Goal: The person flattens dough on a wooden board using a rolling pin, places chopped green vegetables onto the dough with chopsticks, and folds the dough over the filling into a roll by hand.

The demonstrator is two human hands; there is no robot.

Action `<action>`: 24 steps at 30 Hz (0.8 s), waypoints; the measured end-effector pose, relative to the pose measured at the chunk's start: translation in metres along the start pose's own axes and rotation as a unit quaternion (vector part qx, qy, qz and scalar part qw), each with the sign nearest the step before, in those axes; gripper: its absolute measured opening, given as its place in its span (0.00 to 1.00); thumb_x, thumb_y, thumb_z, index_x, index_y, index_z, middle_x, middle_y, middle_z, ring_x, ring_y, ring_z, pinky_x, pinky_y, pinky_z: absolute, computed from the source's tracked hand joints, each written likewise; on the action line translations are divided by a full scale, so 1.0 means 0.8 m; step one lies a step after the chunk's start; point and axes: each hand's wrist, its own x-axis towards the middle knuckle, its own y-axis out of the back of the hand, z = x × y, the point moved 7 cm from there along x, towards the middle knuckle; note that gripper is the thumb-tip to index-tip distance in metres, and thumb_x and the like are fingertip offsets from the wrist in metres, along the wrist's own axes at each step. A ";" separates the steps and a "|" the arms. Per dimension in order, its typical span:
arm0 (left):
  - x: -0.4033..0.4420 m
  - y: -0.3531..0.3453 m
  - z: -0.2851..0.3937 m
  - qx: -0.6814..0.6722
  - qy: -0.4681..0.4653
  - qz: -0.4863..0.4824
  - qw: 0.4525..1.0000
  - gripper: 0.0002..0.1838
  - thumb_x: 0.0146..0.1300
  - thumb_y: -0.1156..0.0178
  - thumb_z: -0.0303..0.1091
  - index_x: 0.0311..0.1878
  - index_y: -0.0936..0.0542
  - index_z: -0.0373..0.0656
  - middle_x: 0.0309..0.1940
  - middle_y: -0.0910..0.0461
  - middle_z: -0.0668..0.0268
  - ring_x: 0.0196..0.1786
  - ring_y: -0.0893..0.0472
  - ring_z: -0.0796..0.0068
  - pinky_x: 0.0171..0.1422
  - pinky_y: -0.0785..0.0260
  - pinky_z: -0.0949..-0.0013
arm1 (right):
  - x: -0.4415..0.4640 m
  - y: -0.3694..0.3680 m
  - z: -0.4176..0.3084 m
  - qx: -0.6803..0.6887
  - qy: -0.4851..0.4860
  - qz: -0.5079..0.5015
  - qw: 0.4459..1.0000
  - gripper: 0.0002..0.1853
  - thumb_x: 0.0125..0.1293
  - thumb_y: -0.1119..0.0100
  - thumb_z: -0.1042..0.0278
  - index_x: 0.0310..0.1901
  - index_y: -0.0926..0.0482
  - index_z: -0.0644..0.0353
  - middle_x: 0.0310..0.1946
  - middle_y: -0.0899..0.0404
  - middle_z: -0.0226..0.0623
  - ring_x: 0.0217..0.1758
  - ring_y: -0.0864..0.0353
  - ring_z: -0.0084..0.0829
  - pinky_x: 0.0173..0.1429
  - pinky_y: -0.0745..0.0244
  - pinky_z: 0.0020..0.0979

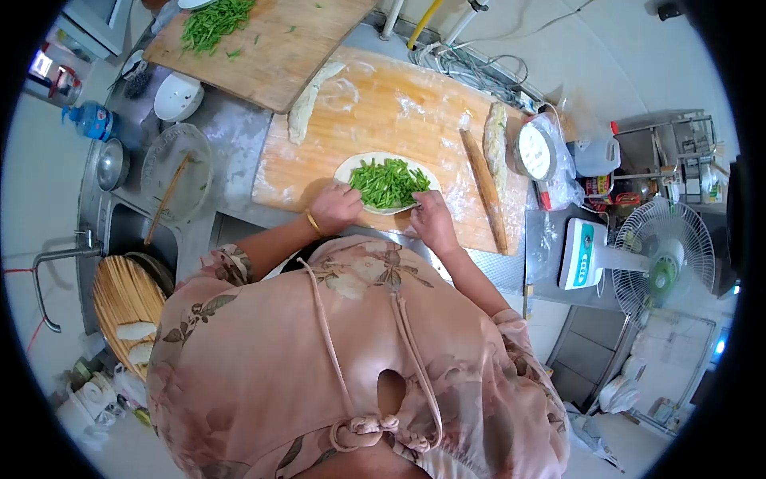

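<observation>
A flat round of dough lies near the front edge of the floured wooden board. Chopped green vegetable, perhaps chives or beans, is heaped over its middle. My left hand, with a yellow bangle at the wrist, has its fingers closed at the dough's near left edge. On the near right edge, my right hand pinches the rim between thumb and fingers. A rolling pin lies to the right of the dough. Beyond it is a long filled dough roll.
At the back left, a second board with chopped greens overlaps the floured one. A dough strip lies beside it. Left stand a glass bowl with chopsticks and a sink. A flour bowl, scale and fan stand right.
</observation>
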 end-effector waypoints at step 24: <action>0.060 -0.004 -0.008 0.056 0.143 0.055 0.987 0.09 0.52 0.43 0.31 0.37 0.19 0.46 0.36 0.23 0.67 0.45 0.25 0.66 0.49 0.36 0.61 | 0.039 0.010 0.036 -0.016 0.023 0.003 1.000 0.09 0.54 0.39 0.76 0.38 0.23 0.62 0.36 0.27 0.48 0.38 0.25 0.50 0.42 0.26 0.44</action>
